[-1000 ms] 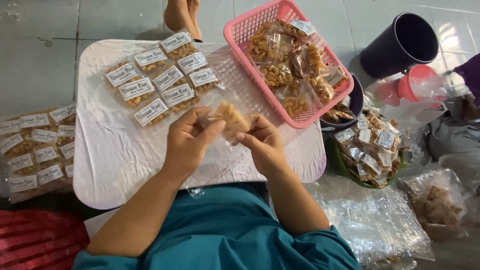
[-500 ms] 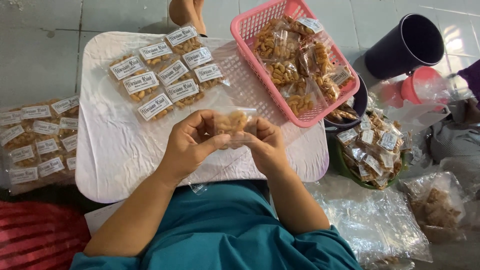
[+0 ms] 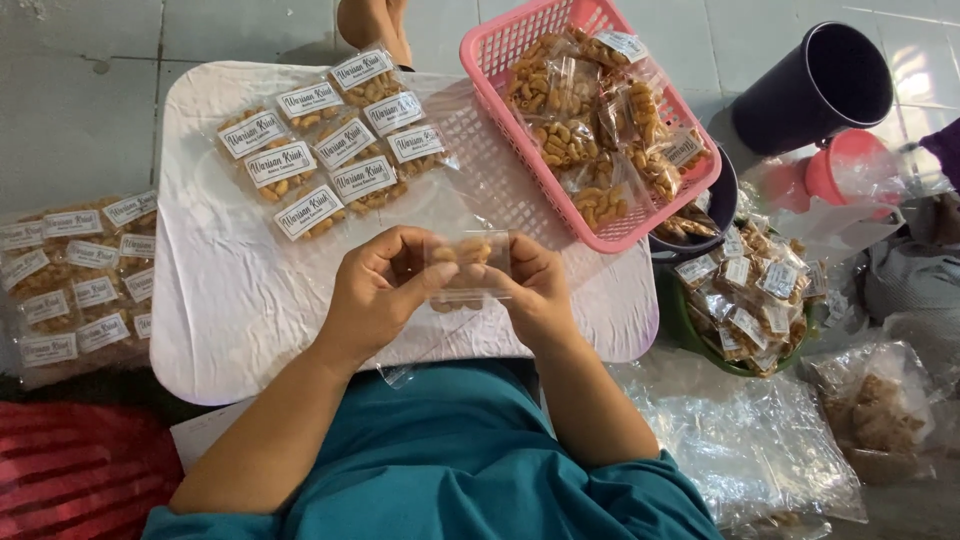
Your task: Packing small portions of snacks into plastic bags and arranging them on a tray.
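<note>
A small clear plastic packet of golden-brown snacks [image 3: 468,262] is held up between both hands over the white covered table [image 3: 230,320]. My left hand [image 3: 375,290] pinches its left edge with thumb and fingers. My right hand [image 3: 535,290] grips its right edge. Several finished packets with white labels [image 3: 330,150] lie in rows at the table's far side. A pink basket [image 3: 500,45] of unlabelled snack packets rests on the table's far right corner.
More labelled packets [image 3: 75,280] lie in a clear bag on the floor at left. A green bowl of small packets [image 3: 750,300], a dark bucket [image 3: 810,90], a pink scoop [image 3: 835,165] and clear bags [image 3: 750,450] crowd the right. Someone's foot [image 3: 372,25] shows beyond the table.
Both hands have drawn the packet a little nearer and lower, and the fingers have shifted along its edges. The view has shifted slightly.
</note>
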